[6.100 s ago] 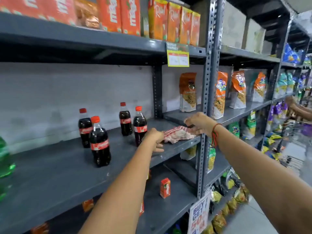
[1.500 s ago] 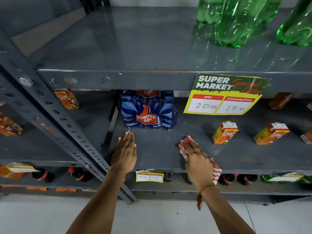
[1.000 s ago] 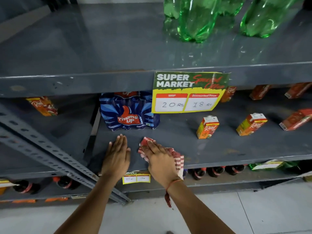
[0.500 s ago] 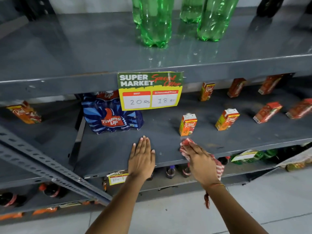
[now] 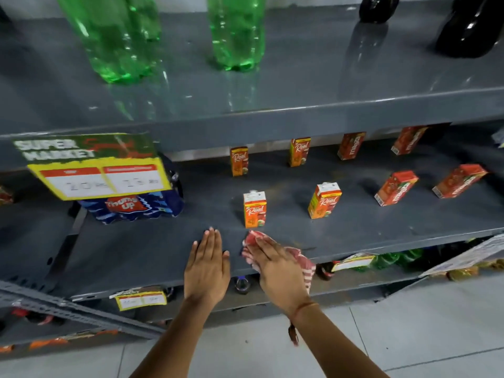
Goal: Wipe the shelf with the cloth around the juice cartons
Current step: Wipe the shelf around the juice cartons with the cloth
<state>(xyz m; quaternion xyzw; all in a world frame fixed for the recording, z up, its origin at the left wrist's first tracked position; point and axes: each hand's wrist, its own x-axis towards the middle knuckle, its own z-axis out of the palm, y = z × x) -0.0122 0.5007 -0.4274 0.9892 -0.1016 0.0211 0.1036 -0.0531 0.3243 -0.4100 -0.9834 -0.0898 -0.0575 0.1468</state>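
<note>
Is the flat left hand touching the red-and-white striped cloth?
Apart. The head view shows bare grey shelf between the left hand and the red-and-white striped cloth.

Juice cartons (image 5: 255, 209) stand in two rows on the shelf (image 5: 381, 230), well apart. The cloth (image 5: 302, 261) lies at the shelf's front edge, just before the nearest carton. A wrapped bottle pack (image 5: 136, 207) sits to the left, behind a hanging price sign (image 5: 92, 166). Bottles (image 5: 234, 31) stand on the shelf above.

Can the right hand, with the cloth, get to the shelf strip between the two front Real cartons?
Probably yes: the right hand with the cloth lies just before it, nothing between.
</note>
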